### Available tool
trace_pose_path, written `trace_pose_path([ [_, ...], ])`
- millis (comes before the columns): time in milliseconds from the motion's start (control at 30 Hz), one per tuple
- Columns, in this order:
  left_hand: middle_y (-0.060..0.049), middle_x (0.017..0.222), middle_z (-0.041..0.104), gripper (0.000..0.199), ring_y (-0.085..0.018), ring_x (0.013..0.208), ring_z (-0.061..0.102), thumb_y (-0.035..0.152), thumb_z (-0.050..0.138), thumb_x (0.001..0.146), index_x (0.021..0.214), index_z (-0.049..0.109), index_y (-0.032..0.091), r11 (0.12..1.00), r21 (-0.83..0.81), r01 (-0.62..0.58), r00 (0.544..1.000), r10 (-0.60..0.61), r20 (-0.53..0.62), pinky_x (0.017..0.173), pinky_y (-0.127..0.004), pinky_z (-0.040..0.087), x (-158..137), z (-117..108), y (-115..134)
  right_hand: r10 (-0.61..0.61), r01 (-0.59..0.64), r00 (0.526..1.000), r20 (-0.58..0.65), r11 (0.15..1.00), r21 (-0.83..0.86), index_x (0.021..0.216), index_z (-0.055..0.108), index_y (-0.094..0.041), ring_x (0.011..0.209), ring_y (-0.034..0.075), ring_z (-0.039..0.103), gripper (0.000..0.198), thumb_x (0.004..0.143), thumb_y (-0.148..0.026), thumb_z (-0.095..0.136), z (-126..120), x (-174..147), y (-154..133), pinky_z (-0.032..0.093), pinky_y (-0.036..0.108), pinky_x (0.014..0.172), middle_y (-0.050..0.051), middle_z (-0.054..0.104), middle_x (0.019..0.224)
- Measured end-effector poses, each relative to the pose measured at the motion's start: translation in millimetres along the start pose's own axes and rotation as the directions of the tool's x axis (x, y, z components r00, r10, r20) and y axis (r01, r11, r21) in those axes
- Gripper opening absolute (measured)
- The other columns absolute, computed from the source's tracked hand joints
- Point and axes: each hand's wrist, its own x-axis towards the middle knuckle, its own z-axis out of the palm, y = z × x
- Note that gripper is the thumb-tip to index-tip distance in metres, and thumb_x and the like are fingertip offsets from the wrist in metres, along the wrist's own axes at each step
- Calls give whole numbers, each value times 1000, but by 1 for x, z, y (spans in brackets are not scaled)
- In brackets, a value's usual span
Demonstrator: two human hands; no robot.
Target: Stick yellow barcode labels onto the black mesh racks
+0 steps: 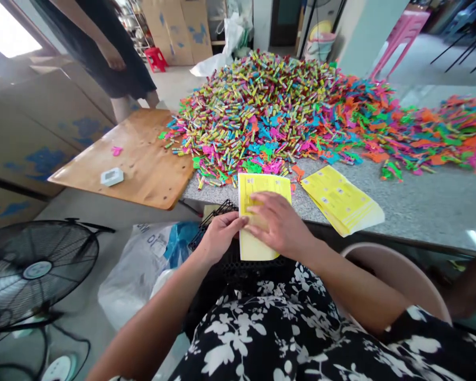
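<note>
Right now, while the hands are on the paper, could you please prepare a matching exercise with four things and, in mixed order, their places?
Things:
1. left hand
2. right hand
3. loose yellow sheets
4. small pink piece

Places:
A. on the wooden board
B. over the face of the held yellow paper
C. on the grey tabletop
D. pinching the left edge of the held yellow paper

Pairs: 1-D, 2-B, 3-C, 4-A

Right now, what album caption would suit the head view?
Left hand and right hand on yellow printed paper, before a bright heap of small coloured pieces.
</note>
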Motion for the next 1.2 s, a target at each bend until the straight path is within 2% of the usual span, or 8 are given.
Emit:
trace_pose_path([
  [233,-3,85,68,33,-21,90,64,48,68,96,90,77,17,923,331,-198,978,161,134,86,-33,52,-10,-4,9,183,-199,980,82,945,260,113,72,-24,111,27,70,18,101,-37,71,24,-9,12,56,47,101,10,77,116],
  [400,-3,101,67,27,-18,92,60,41,59,103,111,73,19,831,469,-299,943,183,277,84,-28,49,-13,-4,13,344,-399,917,202,772,496,106,78,-27,109,22,72,17,97,-41,75,13,-10,14,55,39,99,5,77,116],
  [567,-2,94,63,16,-16,83,55,31,58,100,102,68,19,702,613,-364,928,217,302,77,-27,46,-18,2,17,376,-460,887,268,660,595,97,80,-26,102,20,71,20,96,-45,74,8,-10,19,53,35,95,3,78,107],
  [667,-3,94,64,17,-16,82,56,29,59,98,106,69,19,732,593,-334,937,190,294,75,-27,47,-20,4,13,413,-507,858,305,594,625,94,80,-24,93,18,70,25,97,-47,71,7,-10,21,53,31,84,2,77,100],
  [833,-6,105,71,41,-20,90,65,30,62,94,133,64,19,919,350,-179,972,111,205,75,-27,51,-18,-7,3,650,-587,722,237,394,707,88,79,-21,73,15,64,32,85,-53,81,10,-9,33,51,27,66,0,74,81],
  [1000,-1,94,66,67,-14,71,61,31,71,84,147,54,20,954,274,-120,988,142,-64,61,-23,46,-6,-45,-2,840,-493,522,145,159,855,80,69,-21,46,8,39,40,69,-53,92,2,-14,65,36,22,42,-10,44,53],
  [1100,0,94,67,76,-15,72,62,29,69,80,154,50,20,948,312,-55,978,114,-173,63,-25,46,3,-70,-5,873,-484,476,106,160,860,76,60,-23,40,6,30,44,70,-53,92,-14,-22,80,28,21,34,-13,35,50],
  [1200,0,92,67,76,-15,71,61,25,64,79,154,54,20,906,423,-7,937,153,-314,62,-25,45,12,-88,-12,875,-477,477,-81,334,813,82,67,-23,37,7,32,36,77,-51,89,-29,-33,79,31,22,34,-13,36,48],
])
